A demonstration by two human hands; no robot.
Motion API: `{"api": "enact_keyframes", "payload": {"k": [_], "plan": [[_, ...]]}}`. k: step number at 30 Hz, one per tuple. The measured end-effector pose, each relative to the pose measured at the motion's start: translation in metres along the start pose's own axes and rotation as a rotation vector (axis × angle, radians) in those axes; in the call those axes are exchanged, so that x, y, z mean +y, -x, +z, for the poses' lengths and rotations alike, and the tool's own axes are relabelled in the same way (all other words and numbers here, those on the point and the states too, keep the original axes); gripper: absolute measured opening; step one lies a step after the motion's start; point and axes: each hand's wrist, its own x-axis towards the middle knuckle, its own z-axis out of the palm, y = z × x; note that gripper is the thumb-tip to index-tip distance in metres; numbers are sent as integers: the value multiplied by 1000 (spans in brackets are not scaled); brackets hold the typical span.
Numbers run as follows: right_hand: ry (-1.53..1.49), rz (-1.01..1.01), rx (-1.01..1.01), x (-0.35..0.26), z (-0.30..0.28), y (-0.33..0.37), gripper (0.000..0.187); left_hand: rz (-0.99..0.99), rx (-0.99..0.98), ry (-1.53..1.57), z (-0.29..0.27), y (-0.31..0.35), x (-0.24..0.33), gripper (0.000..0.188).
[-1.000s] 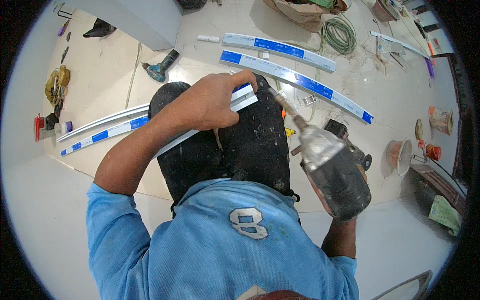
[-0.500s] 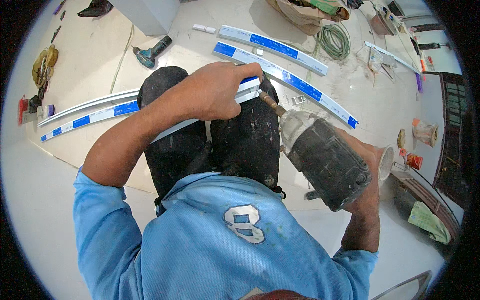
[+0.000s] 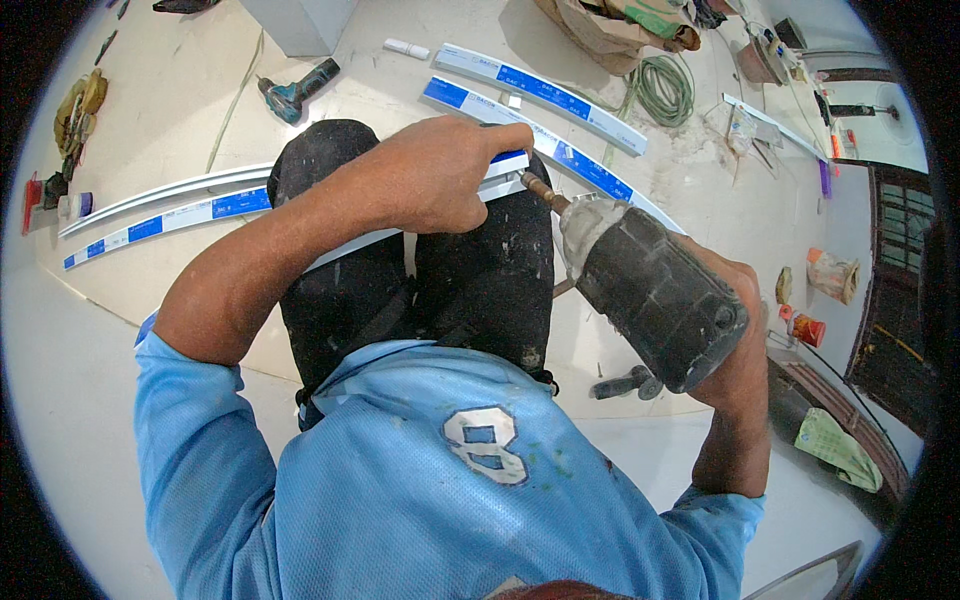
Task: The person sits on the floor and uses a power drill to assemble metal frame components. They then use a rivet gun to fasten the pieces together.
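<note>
Head view: a person in a light blue shirt [image 3: 440, 480] crouches over a pale floor [image 3: 160, 120], dark trousers at the knees.
Far left floor: small items lie near the rim, among them a red object [image 3: 33, 195] and a yellowish bundle [image 3: 80, 100], too small to tell apart.
Long strips: two white trim strips with blue labels [image 3: 150, 225] lie side by side on the floor left of the knees.
Cordless tool: a teal and black power tool [image 3: 295, 90] lies on the floor beyond the left knee.
Left hand [image 3: 440, 175]: curled shut over the held strip, thumb and fingers pinching it from above at the knees.
Held strip [image 3: 360, 245]: white, narrow, slightly curved, with a blue label at its far end; it runs across both knees, pressed under the left hand.
Drill [image 3: 650, 285]: grey-black, dusty, big body pointing up-left; its brown bit [image 3: 540, 190] meets the held strip's far end just beside the left fingertips.
Right hand [image 3: 740, 340]: wrapped tight round the drill's rear, mostly hidden behind the body.
Farther strips: two more labelled white strips [image 3: 545, 95] lie beyond the knees.
Hose: a green coiled hose [image 3: 665, 90] lies on the floor, upper right.
Right edge: a red can [image 3: 808, 330] and a paper-wrapped roll [image 3: 835, 275] stand near a dark doorway.
</note>
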Motion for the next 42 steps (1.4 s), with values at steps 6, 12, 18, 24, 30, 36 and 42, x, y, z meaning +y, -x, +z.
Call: {"api": "enact_keyframes", "payload": {"k": [6,12,18,24,30,36,42], "plan": [[-47,42,0,-2,1,-2,56,-12,-16,22,-1,0,1,70],[70,-82,15,-3,-1,-4,59,-49,-42,55,-2,1,2,68],[-32,30,7,-1,3,-1,59,-66,-43,89,-2,1,2,65],[-3,21,-18,-3,1,-2,59,-56,-34,91,-1,1,1,66],[71,67,-73,-17,-2,-11,66,1,-13,101,4,-1,-6,66],[210,92,-183,-30,-17,-32,63,12,-34,107,-2,-3,-5,67],[250,132,-230,-39,-22,-47,56,52,-3,93,-3,-1,-7,69]]}}
